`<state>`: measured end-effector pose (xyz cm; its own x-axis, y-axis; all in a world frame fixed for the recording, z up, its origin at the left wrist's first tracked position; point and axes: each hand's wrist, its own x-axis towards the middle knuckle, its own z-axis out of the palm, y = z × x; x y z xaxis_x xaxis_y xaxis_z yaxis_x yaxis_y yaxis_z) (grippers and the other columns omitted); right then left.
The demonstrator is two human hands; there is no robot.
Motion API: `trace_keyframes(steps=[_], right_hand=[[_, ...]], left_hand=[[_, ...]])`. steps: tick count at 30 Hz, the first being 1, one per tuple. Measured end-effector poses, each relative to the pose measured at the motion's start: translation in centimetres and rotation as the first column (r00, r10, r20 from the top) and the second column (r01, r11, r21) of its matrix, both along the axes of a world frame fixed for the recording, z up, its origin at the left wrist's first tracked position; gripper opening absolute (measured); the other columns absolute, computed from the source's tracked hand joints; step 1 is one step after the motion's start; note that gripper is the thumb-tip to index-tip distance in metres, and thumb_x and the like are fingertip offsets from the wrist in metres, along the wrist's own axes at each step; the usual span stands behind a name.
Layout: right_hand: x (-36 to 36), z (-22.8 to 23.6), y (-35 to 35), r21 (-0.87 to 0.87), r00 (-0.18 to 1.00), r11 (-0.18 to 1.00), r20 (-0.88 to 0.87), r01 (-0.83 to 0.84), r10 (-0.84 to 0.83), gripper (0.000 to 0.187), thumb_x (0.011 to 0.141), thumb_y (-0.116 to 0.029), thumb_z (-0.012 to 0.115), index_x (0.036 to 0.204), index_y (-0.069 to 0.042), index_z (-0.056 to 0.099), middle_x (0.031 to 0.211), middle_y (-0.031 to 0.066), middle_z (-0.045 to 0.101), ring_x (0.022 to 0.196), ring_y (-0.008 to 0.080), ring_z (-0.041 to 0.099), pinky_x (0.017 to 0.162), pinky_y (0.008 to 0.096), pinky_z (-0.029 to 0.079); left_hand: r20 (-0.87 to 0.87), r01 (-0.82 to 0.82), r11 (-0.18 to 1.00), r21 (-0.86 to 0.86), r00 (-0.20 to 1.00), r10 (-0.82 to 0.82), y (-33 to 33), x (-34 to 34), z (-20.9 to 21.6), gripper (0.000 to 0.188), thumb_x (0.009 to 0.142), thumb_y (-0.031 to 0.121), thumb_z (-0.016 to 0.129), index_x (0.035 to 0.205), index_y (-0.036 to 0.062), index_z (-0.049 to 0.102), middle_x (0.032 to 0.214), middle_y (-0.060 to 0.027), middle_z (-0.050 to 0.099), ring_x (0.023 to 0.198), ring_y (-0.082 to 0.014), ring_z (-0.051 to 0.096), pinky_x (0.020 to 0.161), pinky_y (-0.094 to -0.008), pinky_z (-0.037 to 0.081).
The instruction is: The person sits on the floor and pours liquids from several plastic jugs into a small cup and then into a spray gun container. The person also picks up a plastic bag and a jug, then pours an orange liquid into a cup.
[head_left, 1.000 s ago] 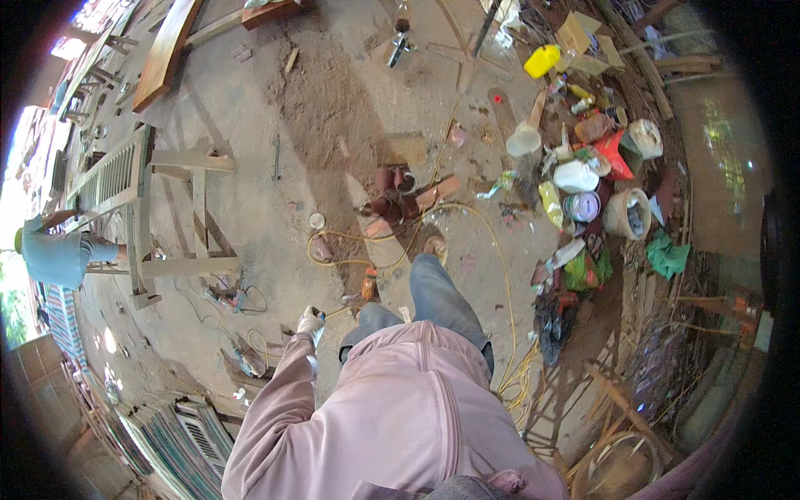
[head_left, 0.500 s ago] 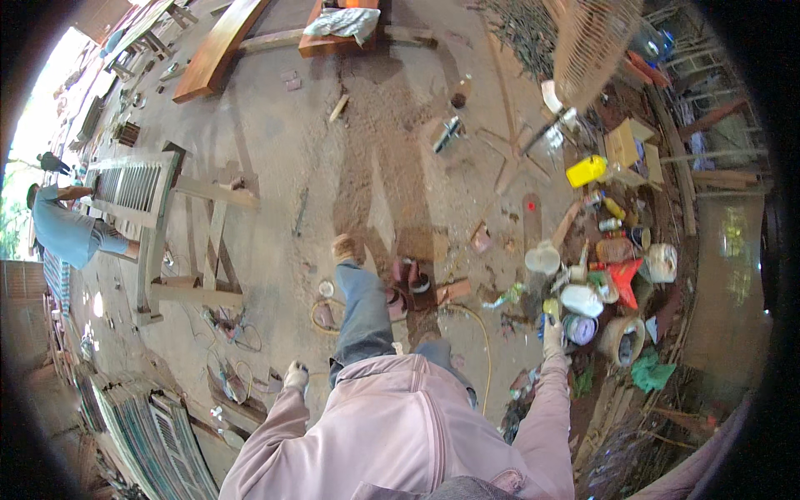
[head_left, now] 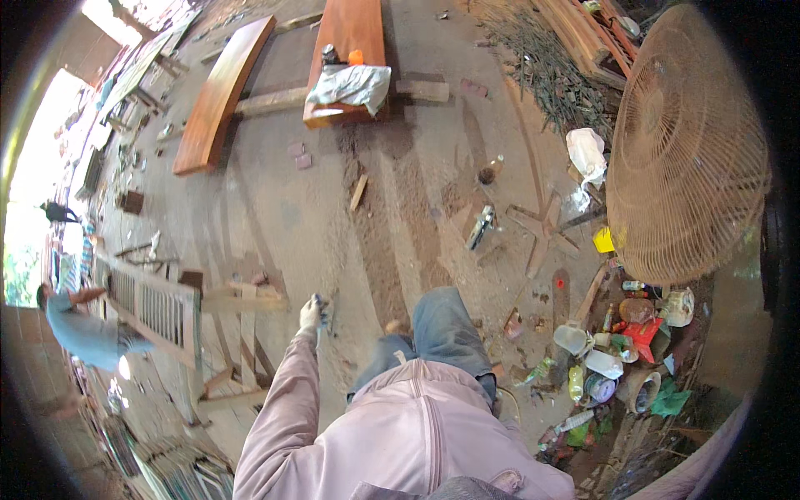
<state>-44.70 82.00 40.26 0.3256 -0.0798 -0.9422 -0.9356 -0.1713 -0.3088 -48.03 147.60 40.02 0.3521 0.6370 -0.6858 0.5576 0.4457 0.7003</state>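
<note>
Left hand [head_left: 310,315], fingers closed round small dark tool [head_left: 321,305], mid-stride over floor [head_left: 275,208]; right hand unseen; nothing placed yet.

1. A pale pink jacket [head_left: 417,433] with a centre seam covers the torso.
2. Its long sleeve [head_left: 279,400] reaches the left hand [head_left: 311,314], which wears a light glove.
3. Blue jeans [head_left: 446,333] cover the legs.

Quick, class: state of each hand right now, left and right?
Left hand: gloved, closed around a small dark tool; what kind cannot be told.
Right hand: not in view.
</note>
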Motion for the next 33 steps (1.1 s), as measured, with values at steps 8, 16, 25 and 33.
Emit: trace_keyframes(steps=[8,16,25,33], right_hand=[[25.0,-8.8,7.1,-0.215,0.953,0.973,0.267,-0.088,0.146,0.04,0.095,-0.04,0.062,0.108,-0.004,0.069,0.084,0.0124,0.069,0.067,0.0271,0.066,0.059,0.0391,0.053],[61.9,-5.3,24.2,-0.249,0.723,0.967,0.658,-0.056,0.211,0.034,0.099,-0.033,0.064,0.117,-0.004,0.066,0.099,0.0075,0.072,0.076,0.0191,0.07,0.063,0.0321,0.056],[78.1,-8.0,32.7,-0.612,0.921,0.79,0.287,-0.037,0.265,0.048,0.095,-0.043,0.062,0.119,-0.002,0.067,0.103,0.0151,0.073,0.092,0.031,0.069,0.082,0.0424,0.054],[78.4,-12.9,36.3,-0.271,0.938,0.943,0.333,0.193,-0.096,0.049,0.092,-0.048,0.066,0.102,-0.001,0.075,0.095,0.0192,0.075,0.083,0.0316,0.071,0.071,0.0445,0.054]], left_hand=[[0.226,0.351,0.935,0.046,0.908,-0.352,2.9,36.3,3.9,0.024,0.103,0.028,0.056,0.106,0.0086,0.069,0.08,-0.0012,0.067,0.063,-0.0097,0.058,0.054,-0.0253,0.045],[-0.414,0.813,0.582,0.025,0.538,-0.734,13.2,36.6,-2.6,0.041,0.098,0.042,0.057,0.097,0.0037,0.07,0.078,-0.0139,0.071,0.073,-0.0273,0.069,0.066,-0.042,0.054],[-0.549,0.921,0.378,-0.091,0.27,-0.791,27.0,58.6,-1.7,0.034,0.099,0.037,0.055,0.091,0.0063,0.067,0.078,-0.0106,0.068,0.072,-0.0291,0.069,0.062,-0.0448,0.054],[-0.222,0.752,0.659,0.025,0.647,-0.729,32.5,115.5,-4.9,0.037,0.1,0.036,0.054,0.089,0.0043,0.069,0.076,-0.0087,0.068,0.062,-0.0262,0.059,0.056,-0.0426,0.048]])
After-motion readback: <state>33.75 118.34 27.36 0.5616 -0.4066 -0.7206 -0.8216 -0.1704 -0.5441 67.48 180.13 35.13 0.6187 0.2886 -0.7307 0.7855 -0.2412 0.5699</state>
